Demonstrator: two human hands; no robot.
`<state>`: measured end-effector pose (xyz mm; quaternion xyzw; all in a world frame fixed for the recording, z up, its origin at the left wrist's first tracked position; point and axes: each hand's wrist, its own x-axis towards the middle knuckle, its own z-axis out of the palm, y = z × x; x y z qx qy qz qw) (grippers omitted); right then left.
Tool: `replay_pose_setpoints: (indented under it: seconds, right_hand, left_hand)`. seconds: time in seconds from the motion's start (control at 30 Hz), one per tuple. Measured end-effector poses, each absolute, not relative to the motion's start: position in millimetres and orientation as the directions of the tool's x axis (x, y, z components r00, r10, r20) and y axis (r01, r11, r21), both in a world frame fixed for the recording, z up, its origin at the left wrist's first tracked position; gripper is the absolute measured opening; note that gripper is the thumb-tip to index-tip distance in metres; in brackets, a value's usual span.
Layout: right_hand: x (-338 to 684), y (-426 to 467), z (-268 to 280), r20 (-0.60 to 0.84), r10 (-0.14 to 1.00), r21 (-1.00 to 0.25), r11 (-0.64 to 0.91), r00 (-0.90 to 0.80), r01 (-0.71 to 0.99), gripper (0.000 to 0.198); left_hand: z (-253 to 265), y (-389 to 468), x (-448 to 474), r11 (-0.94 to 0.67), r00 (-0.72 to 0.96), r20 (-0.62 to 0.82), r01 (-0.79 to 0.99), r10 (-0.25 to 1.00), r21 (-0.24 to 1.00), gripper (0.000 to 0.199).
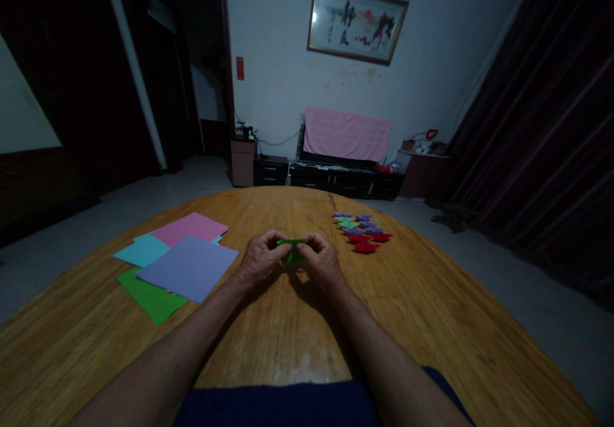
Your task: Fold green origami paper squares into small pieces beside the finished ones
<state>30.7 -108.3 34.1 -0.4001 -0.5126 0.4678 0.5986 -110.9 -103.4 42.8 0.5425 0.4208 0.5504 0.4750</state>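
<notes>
A small folded piece of green paper is held up between my two hands, just above the wooden table. My left hand pinches its left side, thumb on the near face. On the opposite side, my right hand grips it the same way, with the thumb near the top edge. The fingers behind the paper are mostly hidden. To the right stand several small folded paper shapes, among them a red one, a purple one and a light green one.
Loose sheets overlap on the left: a purple sheet, a green sheet, a pink sheet and a light blue sheet. Beyond the table's curved far edge, a low black cabinet stands against the wall.
</notes>
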Motion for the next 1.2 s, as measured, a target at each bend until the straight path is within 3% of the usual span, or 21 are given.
replay_pose_setpoints:
  seconds: [0.23,0.33,0.47,0.57,0.87,1.2]
  right_hand:
    - [30.6,-105.5,29.6,0.180,0.984,-0.968,0.180,0.015,-0.177,0.022]
    - [31.1,-102.5,26.0,0.272,0.962,-0.959,0.273,0.020,-0.080,0.028]
    - [32.3,-102.6,23.8,0.444,0.895,-0.887,0.446,-0.042,0.118,0.014]
    - [33.4,-103.3,23.5,0.474,0.879,-0.863,0.474,-0.047,0.175,0.010]
    - [36.8,-100.3,19.5,0.427,0.904,-0.890,0.424,-0.019,0.168,0.012]
    - [36.7,-102.0,19.5,0.419,0.907,-0.893,0.419,-0.037,0.162,0.011]
  left_hand:
    - [38.7,-101.4,-108.0,-0.207,-0.006,0.208,-0.118,0.978,0.971,0.028]
    - [36.6,-100.4,-108.3,-0.187,0.037,0.194,-0.137,0.980,0.973,0.035]
    - [36.3,-102.7,-110.0,-0.132,0.163,0.161,-0.176,0.973,0.975,0.038]
    - [36.0,-103.9,-112.6,-0.098,0.189,0.133,-0.183,0.973,0.978,0.041]
    - [34.6,-102.1,-116.3,-0.014,0.129,0.036,-0.163,0.991,0.987,0.014]
    - [39.8,-107.6,-113.3,0.011,0.107,0.011,-0.196,0.994,0.981,0.012]
